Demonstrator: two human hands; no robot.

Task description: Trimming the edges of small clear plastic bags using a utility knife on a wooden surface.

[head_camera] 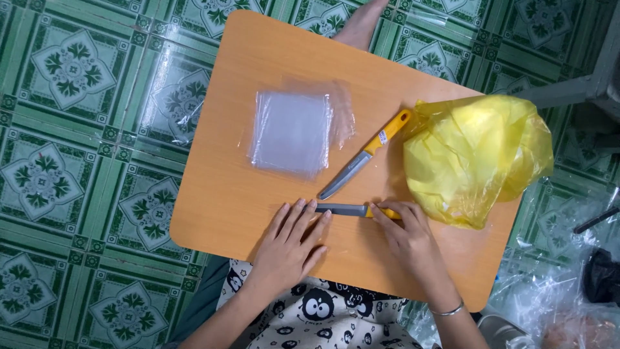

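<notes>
Two yellow-handled steel knives, one stack of clear plastic sheets and one yellow bag on a low orange wooden counter (219, 213).

The near yellow-handled knife (352, 210) lies flat along the counter's front part: the right hand (410, 236) pinches its handle, grip closed on it, while the left hand (290, 242) lies released, fingers spread, fingertips at the blade tip, seemingly touching it. The second yellow-handled knife (365, 155) lies slanted just beyond, untouched. The stack of clear plastic sheets (290, 132) sits left of it; the crumpled yellow plastic bag (475, 155) bulges just right of both handles. Green patterned floor tiles (71, 148) surround the counter.
</notes>
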